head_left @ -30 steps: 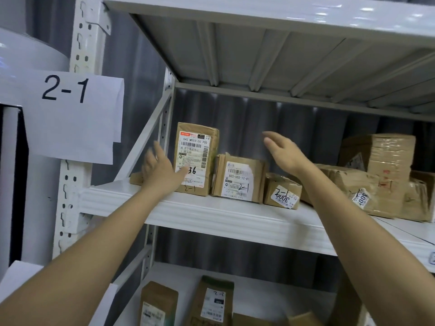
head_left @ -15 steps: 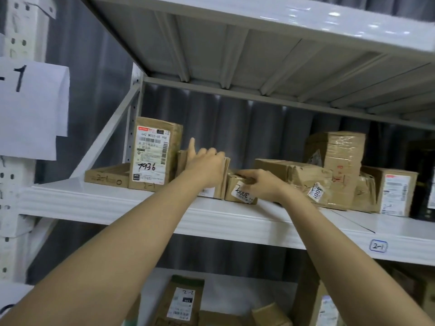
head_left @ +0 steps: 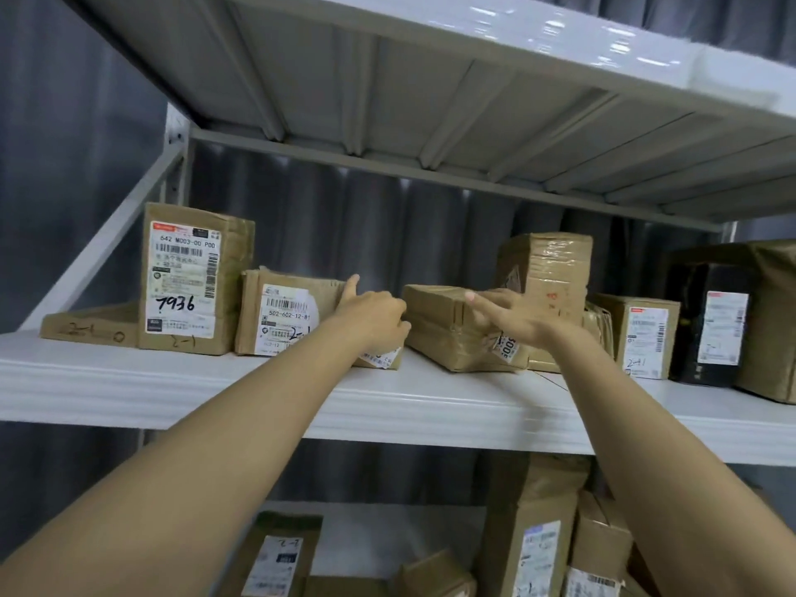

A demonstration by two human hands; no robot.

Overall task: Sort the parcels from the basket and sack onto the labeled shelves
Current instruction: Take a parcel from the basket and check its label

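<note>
My left hand lies over a small brown parcel on the middle white shelf. Its fingers curl round the parcel's top and its thumb points up beside the parcel labeled 502-602. Most of the small parcel is hidden under the hand. My right hand rests with spread, straight fingers on a flat taped parcel just to the right. Left of these stand a tall parcel marked 7936 and a low flat box marked 2-1.
Behind my right hand stands a tall taped box. Further right are a labeled brown parcel and a black-wrapped parcel. The upper shelf hangs close overhead. The lower shelf holds several parcels.
My left hand moved from the 502-602 parcel onto the small parcel. My right hand left that small parcel and shifted right onto the flat taped parcel. The view turned right.
</note>
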